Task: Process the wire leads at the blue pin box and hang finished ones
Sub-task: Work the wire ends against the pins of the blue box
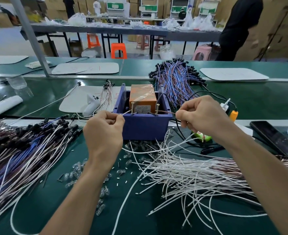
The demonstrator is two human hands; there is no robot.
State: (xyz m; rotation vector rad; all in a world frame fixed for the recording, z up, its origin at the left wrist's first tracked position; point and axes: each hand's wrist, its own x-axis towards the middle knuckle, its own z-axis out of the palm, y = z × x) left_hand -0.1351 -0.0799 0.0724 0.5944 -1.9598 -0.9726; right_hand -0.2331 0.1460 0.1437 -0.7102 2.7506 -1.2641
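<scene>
- Left hand (104,128) pinches a thin white wire lead (126,112) at the left brass pin (132,107) of the square blue plastic box (145,123).
- Right hand (202,114) pinches a brown wire end (167,112) at the right brass pin (157,108).
- The step looks like pin contact; next, lift both ends clear and hang.

The left hand (104,131) and right hand (206,116) are shown bare. Both forearms (82,192) are seen uncovered to the frame edge.

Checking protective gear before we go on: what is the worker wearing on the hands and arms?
Nothing shows on either. The left hand and right hand are bare: no gloves, rings or finger cots. The left forearm and right forearm are bare to the frame's lower edge, with no sleeve, watch or wrist strap in view.
</scene>
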